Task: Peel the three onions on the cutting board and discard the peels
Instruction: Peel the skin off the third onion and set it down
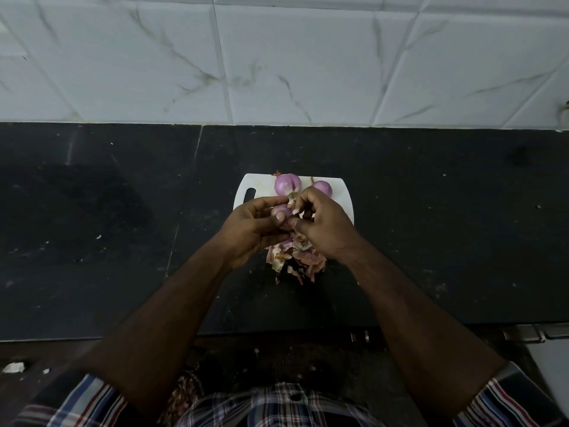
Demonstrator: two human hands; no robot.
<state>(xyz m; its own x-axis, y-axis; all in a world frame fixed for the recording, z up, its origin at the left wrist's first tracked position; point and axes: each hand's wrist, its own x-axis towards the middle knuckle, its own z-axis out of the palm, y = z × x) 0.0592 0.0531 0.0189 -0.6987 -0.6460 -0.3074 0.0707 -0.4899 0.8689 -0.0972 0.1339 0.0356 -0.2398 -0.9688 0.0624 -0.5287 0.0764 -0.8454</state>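
Note:
A white cutting board [338, 192] lies on the black counter. Two purple onions rest at its far edge: one at the back left [287, 184], one at the back right [323, 188], partly hidden by my right hand. My left hand [249, 232] holds a third onion [281, 211] above the board, fingers curled round it. My right hand [323, 229] pinches at that onion's skin with thumb and fingertips. A heap of reddish-brown peels [295, 257] lies at the board's near edge, under my hands.
The black counter [123, 226] spreads wide on both sides, with a white tiled wall [277, 57] behind it. Its front edge runs below my forearms. A metal fitting [535, 332] sits at the lower right.

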